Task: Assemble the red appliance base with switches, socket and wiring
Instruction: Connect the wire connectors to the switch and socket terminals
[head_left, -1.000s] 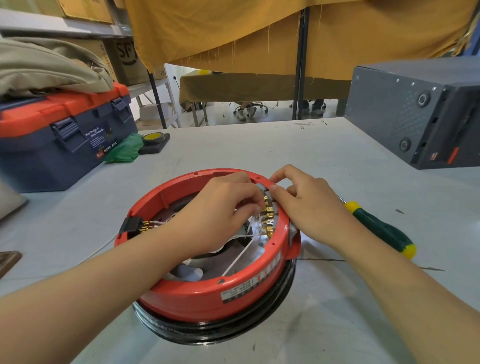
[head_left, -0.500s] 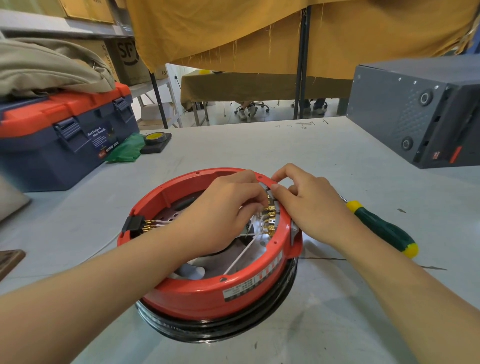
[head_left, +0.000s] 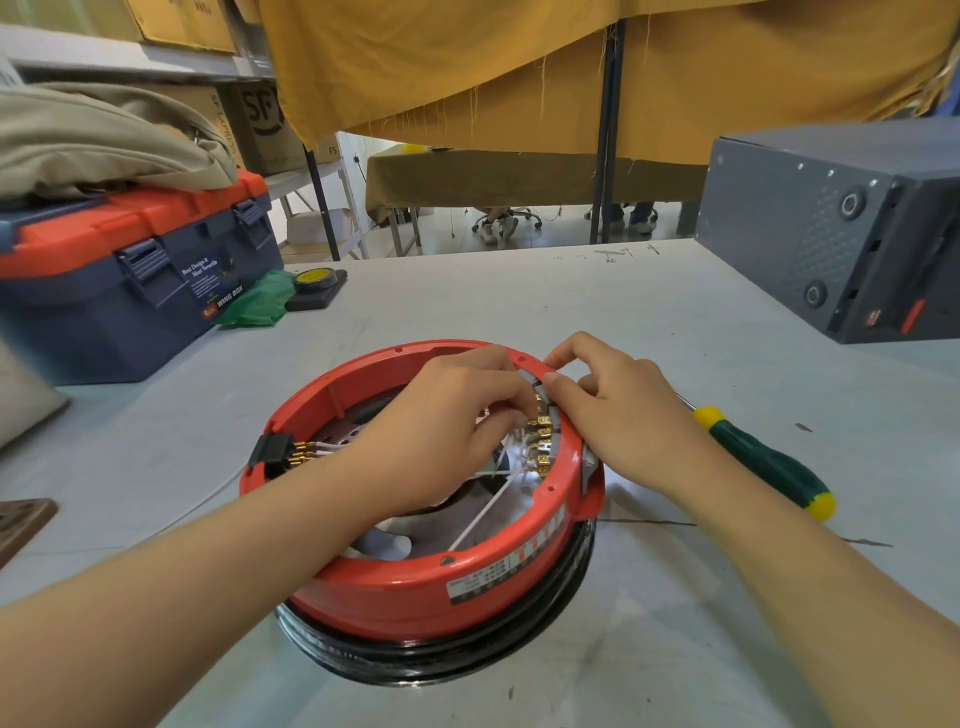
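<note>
Red base (head_left: 415, 587) upside-down at table (head_left: 675, 322) centre: keep right hand (head_left: 628, 415) pinching rim/switch block steady w/ left hand (head_left: 447, 431) fingertips nipping brass terminals (head_left: 540, 441), push connector straight, no bending tabs.

left hand (head_left: 447, 431) fingertips nudged slightly deeper among brass terminals (head_left: 540, 441) (barely), right hand (head_left: 618, 415) pressing closer

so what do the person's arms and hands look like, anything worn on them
Nothing worn that shows: the left hand and right hand are bare, with no gloves, rings or watch in view. Both forearms are bare to the picture's edge, no sleeves. Nails on the fingers look short and unpainted.
</note>
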